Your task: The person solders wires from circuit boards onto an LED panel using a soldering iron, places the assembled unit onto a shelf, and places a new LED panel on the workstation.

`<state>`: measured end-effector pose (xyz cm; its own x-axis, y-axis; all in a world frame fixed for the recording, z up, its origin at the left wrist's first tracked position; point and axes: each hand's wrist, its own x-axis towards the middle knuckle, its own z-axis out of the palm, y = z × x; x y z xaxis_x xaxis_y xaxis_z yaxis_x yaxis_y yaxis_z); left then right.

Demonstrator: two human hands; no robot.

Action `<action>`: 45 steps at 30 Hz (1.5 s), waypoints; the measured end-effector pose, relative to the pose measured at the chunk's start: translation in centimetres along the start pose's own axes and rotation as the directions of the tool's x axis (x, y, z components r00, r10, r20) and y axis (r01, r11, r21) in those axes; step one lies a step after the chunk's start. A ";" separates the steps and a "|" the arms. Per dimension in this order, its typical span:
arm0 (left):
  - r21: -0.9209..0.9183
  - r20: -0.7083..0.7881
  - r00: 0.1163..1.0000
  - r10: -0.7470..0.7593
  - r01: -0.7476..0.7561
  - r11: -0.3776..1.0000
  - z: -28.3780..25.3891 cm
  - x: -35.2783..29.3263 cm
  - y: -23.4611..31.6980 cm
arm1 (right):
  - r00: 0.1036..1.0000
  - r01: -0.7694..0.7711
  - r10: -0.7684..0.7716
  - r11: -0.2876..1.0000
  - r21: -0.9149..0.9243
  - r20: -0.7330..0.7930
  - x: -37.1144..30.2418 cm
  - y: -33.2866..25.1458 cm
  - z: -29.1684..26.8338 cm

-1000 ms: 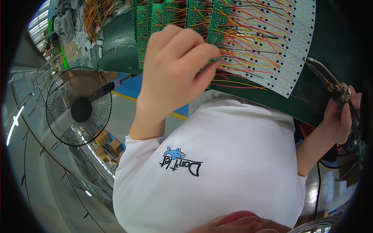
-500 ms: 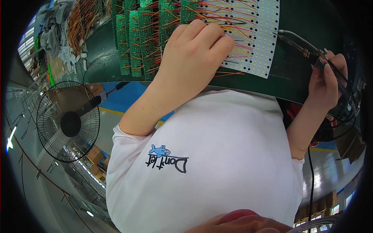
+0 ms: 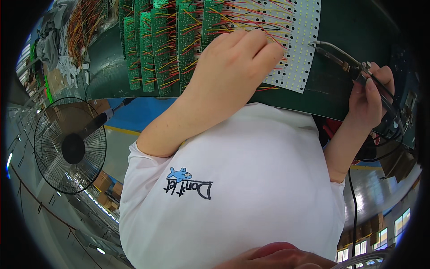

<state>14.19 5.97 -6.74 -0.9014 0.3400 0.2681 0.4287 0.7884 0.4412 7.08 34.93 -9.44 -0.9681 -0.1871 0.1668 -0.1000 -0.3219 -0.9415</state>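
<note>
My left hand (image 3: 235, 74) is curled, knuckles up, over the lower part of a white LED board (image 3: 298, 58). Its fingertips are hidden, so what they pinch among the wires does not show. Red, yellow and black wires (image 3: 251, 20) run from a row of green circuit boards (image 3: 161, 58) onto the white board. My right hand (image 3: 371, 98) grips a soldering iron (image 3: 342, 65) with a thin metal feed tube along it. The iron's tip is at the white board's right edge; whether it touches cannot be told.
The boards lie on a dark green tabletop (image 3: 329, 92). Bundled loose wires (image 3: 87, 29) and grey cloth (image 3: 51, 42) lie at the far left. A black fan (image 3: 71, 148) stands left of my arm. A black cable (image 3: 354, 206) hangs at the right.
My left hand has shifted right across the wires, farther over the white board. The iron's tip has come slightly inward over the board's right edge. The whole view has turned a little.
</note>
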 end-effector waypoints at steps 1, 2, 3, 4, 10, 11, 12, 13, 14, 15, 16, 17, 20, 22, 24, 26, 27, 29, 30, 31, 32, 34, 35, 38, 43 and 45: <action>-0.053 -0.025 0.999 0.030 -0.031 0.998 0.2 0.0 0.0 | 1.000 0.012 -0.011 1.000 -0.020 0.012 -0.1 -0.3 0.4; -0.059 -0.027 0.999 0.023 -0.024 0.998 0.4 -0.1 -0.1 | 1.000 0.001 0.000 1.000 -0.030 0.014 -0.3 -0.7 0.8; -0.055 -0.020 1.000 0.020 -0.021 0.998 0.4 -0.2 -0.2 | 0.999 -0.006 0.007 0.999 -0.037 0.042 -0.6 -1.0 1.3; -0.051 -0.010 1.000 0.017 -0.018 0.999 0.5 -0.3 -0.4 | 0.999 -0.006 0.006 1.000 -0.014 0.049 -0.9 -1.3 1.9; -0.025 -0.047 0.999 0.001 -0.002 1.000 0.9 -0.6 -1.0 | 0.999 -0.046 0.044 0.974 -0.221 -0.013 -2.2 -0.8 4.1; -0.029 -0.050 0.999 -0.006 0.004 1.000 1.0 -0.5 -1.0 | 0.999 -0.043 0.039 0.969 -0.245 -0.022 -2.1 -0.6 4.0; -0.040 -0.051 0.999 -0.007 0.005 0.999 1.0 -0.5 -1.1 | 0.999 -0.041 0.035 0.972 -0.229 -0.031 -1.9 -0.5 4.0; -0.053 -0.051 0.999 -0.007 0.005 0.999 1.0 -0.4 -1.1 | 0.999 -0.046 0.046 0.972 -0.231 -0.005 -1.9 -0.5 3.9; -0.057 -0.051 0.999 -0.012 0.010 0.998 1.0 -0.4 -1.1 | 0.998 -0.062 0.057 0.979 -0.196 -0.030 -2.0 -0.6 3.9; -0.061 -0.039 0.999 -0.018 0.016 0.998 1.0 -0.4 -1.1 | 0.995 -0.080 0.072 0.986 -0.144 -0.063 -2.1 -0.7 4.0; -0.064 -0.029 0.999 -0.024 0.022 0.998 1.0 -0.4 -1.1 | 0.996 -0.080 0.072 0.983 -0.164 -0.054 -2.3 -0.7 4.0; -0.069 -0.030 0.999 -0.027 0.025 0.997 1.0 -0.4 -1.2 | 0.994 -0.085 0.069 0.974 -0.209 -0.085 -2.4 -0.8 4.0; -0.035 -0.019 1.000 -0.013 0.012 0.999 1.1 -0.3 -1.3 | 0.993 -0.067 0.042 0.967 -0.247 -0.107 -2.6 -0.9 3.8; -0.042 -0.014 1.000 -0.010 0.009 0.999 1.2 -0.3 -1.3 | 0.995 -0.044 0.021 0.970 -0.238 -0.096 -2.5 -0.7 3.4; -0.044 -0.006 1.000 -0.022 0.022 0.999 1.2 -0.3 -1.3 | 0.996 -0.033 0.017 0.981 -0.191 -0.085 -2.3 -0.5 3.0; -0.045 -0.001 1.000 -0.031 0.031 0.999 1.2 -0.3 -1.2 | 1.000 0.014 -0.014 0.983 -0.182 0.002 -2.2 -0.2 2.7; -0.036 0.013 0.999 -0.038 0.038 0.999 1.2 -0.3 -1.2 | 0.997 0.049 -0.039 0.986 -0.161 0.061 -2.2 0.0 2.6; -0.028 0.027 0.998 -0.049 0.050 0.998 1.1 -0.3 -1.1 | 0.999 0.021 -0.011 0.981 -0.194 0.048 -2.4 -0.1 2.5; -0.025 0.013 0.999 -0.045 0.046 0.999 1.2 -0.3 -1.1 | 0.998 0.022 -0.009 0.982 -0.190 0.069 -2.3 0.0 2.4; -0.023 0.010 0.999 -0.045 0.045 0.999 1.2 -0.3 -1.1 | 0.998 0.009 0.003 0.982 -0.187 0.064 -2.2 0.1 2.3; -0.018 -0.003 0.999 -0.040 0.040 0.999 1.2 -0.3 -1.1 | 0.996 0.026 -0.009 0.982 -0.185 0.091 -2.1 0.1 2.3; -0.025 -0.001 0.999 -0.036 0.036 0.999 1.3 -0.3 -1.2 | 0.996 0.017 -0.001 0.984 -0.179 0.087 -2.1 0.1 2.3; -0.027 -0.014 0.999 -0.033 0.032 0.999 1.3 -0.4 -1.2 | 0.996 0.017 -0.001 0.984 -0.179 0.088 -2.1 0.1 2.3; -0.030 -0.008 0.999 -0.035 0.035 0.999 1.3 -0.5 -1.1 | 0.995 0.027 -0.007 0.979 -0.202 0.097 -2.1 0.1 2.5; -0.020 -0.001 0.999 -0.039 0.039 0.999 1.3 -0.5 -1.1 | 0.995 0.024 -0.003 0.975 -0.221 0.096 -2.1 0.0 2.8; -0.016 -0.012 0.999 -0.033 0.032 0.999 1.3 -0.5 -1.1 | 0.995 0.031 -0.009 0.972 -0.232 0.097 -2.2 0.0 2.9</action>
<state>14.05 5.58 -8.46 -0.9141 0.3081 0.2636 0.4001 0.7905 0.4637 9.89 32.65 -9.00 -0.9404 -0.2730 0.2028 -0.1810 -0.1032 -0.9781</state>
